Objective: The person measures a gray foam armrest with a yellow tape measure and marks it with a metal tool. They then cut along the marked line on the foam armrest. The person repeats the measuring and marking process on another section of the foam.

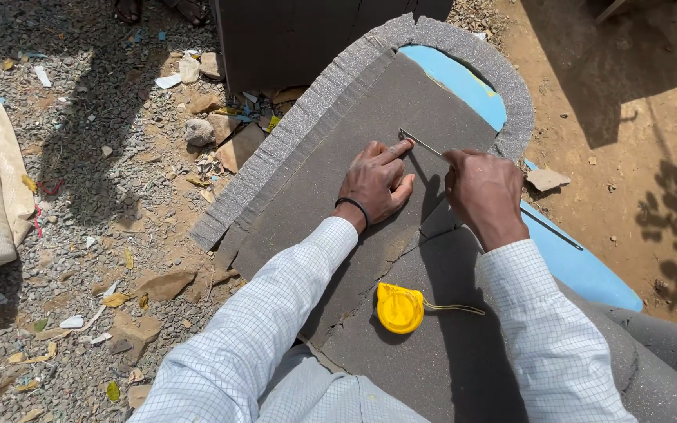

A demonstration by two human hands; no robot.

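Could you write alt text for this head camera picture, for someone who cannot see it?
Seen from above, a person's left hand presses flat on a dark grey sheet while the right hand holds a thin metal rod against it. A yellow tape measure lies nearer, with gravel ground alongside.

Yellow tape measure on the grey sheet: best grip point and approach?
Probably grip the tape measure across its round yellow case, coming straight down from above. It lies flat on the grey sheet with bare sheet all round. Pinch the near and far edges; a thin yellow cord trails off one side towards the right sleeve, so avoid that side.
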